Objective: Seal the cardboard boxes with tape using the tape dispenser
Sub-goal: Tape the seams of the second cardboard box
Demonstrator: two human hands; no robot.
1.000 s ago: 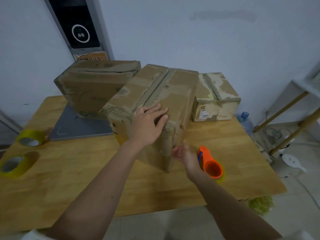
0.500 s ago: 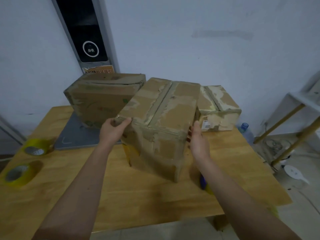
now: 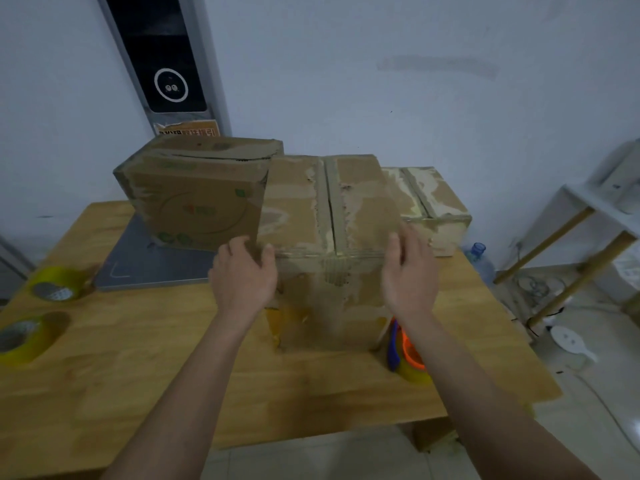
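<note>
A pale bluish wall (image 3: 381, 81) backs the wooden counter (image 3: 121, 341). A dark panel (image 3: 156, 53) with a round lit ring is mounted at the left. A white shelf (image 3: 595, 209) on wooden legs stands right, over a light floor (image 3: 588, 393).

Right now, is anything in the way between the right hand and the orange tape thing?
Nothing visible blocks it. The tape dispenser lies on the table just below the right hand, beside the middle box, partly hidden behind the wrist. The hand rests at the box's right side.
</note>
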